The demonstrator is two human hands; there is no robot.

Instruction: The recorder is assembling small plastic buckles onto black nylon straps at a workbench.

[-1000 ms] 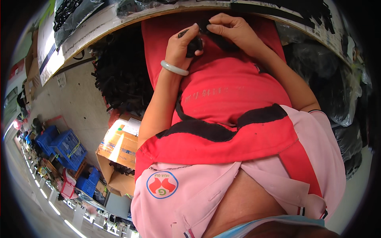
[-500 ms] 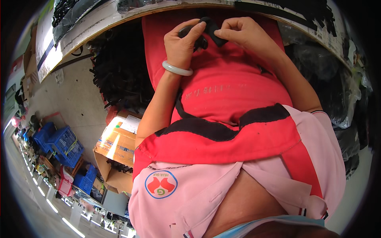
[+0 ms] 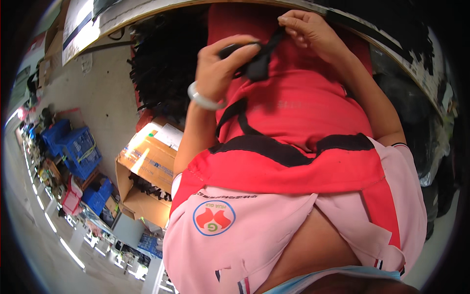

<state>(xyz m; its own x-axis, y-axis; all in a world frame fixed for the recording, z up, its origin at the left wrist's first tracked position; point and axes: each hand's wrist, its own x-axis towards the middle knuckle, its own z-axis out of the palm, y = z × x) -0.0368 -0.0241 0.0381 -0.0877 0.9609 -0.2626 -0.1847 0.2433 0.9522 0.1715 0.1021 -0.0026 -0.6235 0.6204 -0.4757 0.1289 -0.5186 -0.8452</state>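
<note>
My left hand point(image 3: 220, 66), with a pale bangle point(image 3: 205, 98) at the wrist, is closed in front of my red apron point(image 3: 298, 115). Bunched in its fingers is a black fabric strap point(image 3: 258, 69), whose wider folded part hangs below the fingertips. A dark rounded thing also sits in that hand; blur and the fingers hide what kind it is. Up and to the right, my right hand point(image 3: 313, 34) pinches the strap's narrow end between thumb and forefinger. The strap stretches between both hands. A thin black cord point(image 3: 242, 117) lies over the apron below the left hand.
A worktable edge point(image 3: 161, 17) curves across the top. Under it at left is a heap of black strips point(image 3: 164, 63). An open cardboard box point(image 3: 152, 157) stands at my left, with blue crates point(image 3: 81, 152) beyond. Dark bagged material point(image 3: 406, 98) is at the right.
My right hand has moved up and away from the left, drawing the strap's end out. The left hand has shifted slightly down and left. My head view has turned a little.
</note>
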